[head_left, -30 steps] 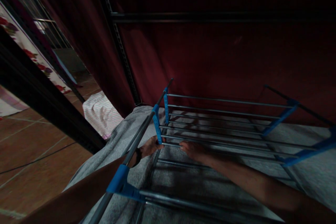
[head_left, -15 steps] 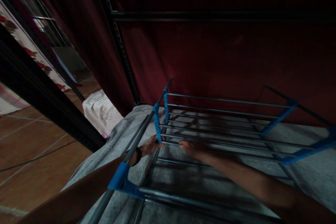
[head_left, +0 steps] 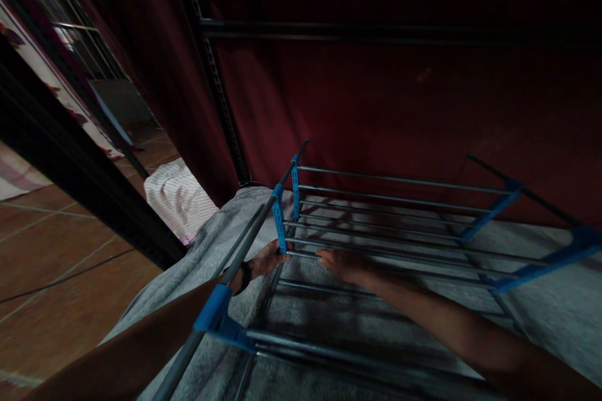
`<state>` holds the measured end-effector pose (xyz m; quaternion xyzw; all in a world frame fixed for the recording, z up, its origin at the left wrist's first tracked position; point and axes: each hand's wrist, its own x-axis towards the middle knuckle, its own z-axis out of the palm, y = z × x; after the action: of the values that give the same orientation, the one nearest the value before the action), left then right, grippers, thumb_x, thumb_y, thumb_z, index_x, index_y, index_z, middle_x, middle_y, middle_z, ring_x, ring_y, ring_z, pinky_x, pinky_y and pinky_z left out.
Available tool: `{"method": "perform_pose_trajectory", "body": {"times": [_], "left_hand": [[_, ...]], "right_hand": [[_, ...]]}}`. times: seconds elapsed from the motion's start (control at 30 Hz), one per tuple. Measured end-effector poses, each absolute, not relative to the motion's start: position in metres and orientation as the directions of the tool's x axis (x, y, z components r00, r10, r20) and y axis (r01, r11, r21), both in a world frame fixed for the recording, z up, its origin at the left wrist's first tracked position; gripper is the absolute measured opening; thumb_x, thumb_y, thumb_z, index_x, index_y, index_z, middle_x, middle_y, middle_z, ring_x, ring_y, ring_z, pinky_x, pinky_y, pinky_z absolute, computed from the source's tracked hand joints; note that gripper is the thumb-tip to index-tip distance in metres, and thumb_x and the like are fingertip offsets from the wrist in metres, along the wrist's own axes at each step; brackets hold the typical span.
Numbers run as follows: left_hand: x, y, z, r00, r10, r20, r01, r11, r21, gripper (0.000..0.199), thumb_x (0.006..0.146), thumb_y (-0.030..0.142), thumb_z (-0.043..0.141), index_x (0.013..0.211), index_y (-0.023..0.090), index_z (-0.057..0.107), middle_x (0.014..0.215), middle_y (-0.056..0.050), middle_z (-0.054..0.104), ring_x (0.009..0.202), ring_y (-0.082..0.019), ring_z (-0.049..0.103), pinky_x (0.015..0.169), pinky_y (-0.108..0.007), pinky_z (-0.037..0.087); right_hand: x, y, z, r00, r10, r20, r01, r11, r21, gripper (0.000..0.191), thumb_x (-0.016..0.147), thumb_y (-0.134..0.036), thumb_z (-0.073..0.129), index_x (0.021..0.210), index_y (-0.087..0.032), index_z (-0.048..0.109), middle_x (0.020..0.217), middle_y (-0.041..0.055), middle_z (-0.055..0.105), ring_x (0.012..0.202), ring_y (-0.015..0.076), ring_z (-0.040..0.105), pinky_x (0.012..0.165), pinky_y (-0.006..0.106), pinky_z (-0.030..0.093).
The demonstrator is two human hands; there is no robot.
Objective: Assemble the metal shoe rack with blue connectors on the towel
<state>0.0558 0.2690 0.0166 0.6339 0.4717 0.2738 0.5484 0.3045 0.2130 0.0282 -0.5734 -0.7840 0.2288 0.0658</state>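
Two hands are gripping a blue-and-metal rack (head_left: 399,257) that is resting on a gray blanket (head_left: 202,263).
The left hand (head_left: 266,260) is reaching forward, its grip curling around a blue bracket's (head_left: 279,219) lower end; the right hand (head_left: 336,263), its forearm slanting inward, is keeping bent fingers on a metal rod (head_left: 303,255) just beside it.

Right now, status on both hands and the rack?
Left hand holding blue bracket; right hand curled on rod. Rack on gray blanket. Side pole crosses over left forearm.
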Motion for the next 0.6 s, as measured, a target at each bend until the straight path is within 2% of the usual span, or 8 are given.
{"method": "perform_pose_trajectory", "body": {"times": [0.1,0.17,0.23,0.33,0.6], "left_hand": [[0.056,0.267,0.02,0.408,0.898,-0.166,0.307,0.036,0.951,0.02,0.068,0.024,0.072,0.083,0.02,0.059,0.073,0.001,0.056,0.077,-0.018,0.049,0.075,-0.031,0.04],[0.056,0.267,0.021,0.41,0.897,-0.166,0.318,0.03,0.948,0.021,0.068,0.024,0.071,0.085,0.02,0.059,0.074,0.001,0.056,0.079,-0.02,0.05,0.077,-0.033,0.041],[0.056,0.268,0.02,0.411,0.896,-0.17,0.328,0.029,0.944,0.023,0.066,0.025,0.071,0.085,0.02,0.059,0.075,0.001,0.056,0.08,-0.02,0.05,0.077,-0.033,0.041],[0.056,0.269,0.017,0.403,0.899,-0.17,0.335,0.028,0.942,0.025,0.066,0.027,0.071,0.086,0.02,0.059,0.077,0.0,0.056,0.08,-0.02,0.05,0.078,-0.034,0.041],[0.054,0.27,0.009,0.397,0.907,-0.142,0.318,0.01,0.948,0.023,0.068,0.029,0.07,0.087,0.018,0.06,0.077,0.0,0.055,0.078,-0.019,0.05,0.076,-0.034,0.041]], "right_hand": [[0.301,0.208,0.027,-0.258,0.951,-0.169,0.912,0.182,-0.367,0.045,0.1,-0.044,0.036,0.135,-0.022,0.056,0.129,0.0092,0.068,0.114,0.0261,0.063,0.096,0.04,0.046],[0.298,0.206,0.026,-0.202,0.963,-0.176,0.938,0.139,-0.316,0.045,0.1,-0.046,0.035,0.129,-0.02,0.058,0.124,0.0115,0.069,0.112,0.0276,0.065,0.094,0.041,0.047],[0.294,0.204,0.025,-0.189,0.966,-0.178,0.95,0.134,-0.282,0.04,0.101,-0.043,0.035,0.121,-0.022,0.061,0.119,0.0095,0.071,0.11,0.026,0.066,0.093,0.04,0.048],[0.291,0.204,0.025,-0.227,0.96,-0.165,0.946,0.177,-0.27,0.036,0.102,-0.039,0.032,0.115,-0.023,0.062,0.118,0.0059,0.072,0.109,0.0228,0.067,0.093,0.036,0.048],[0.295,0.208,0.022,-0.258,0.954,-0.154,0.94,0.211,-0.266,0.038,0.103,-0.042,0.03,0.113,-0.024,0.063,0.113,0.0056,0.074,0.103,0.0227,0.069,0.085,0.035,0.049]]}}
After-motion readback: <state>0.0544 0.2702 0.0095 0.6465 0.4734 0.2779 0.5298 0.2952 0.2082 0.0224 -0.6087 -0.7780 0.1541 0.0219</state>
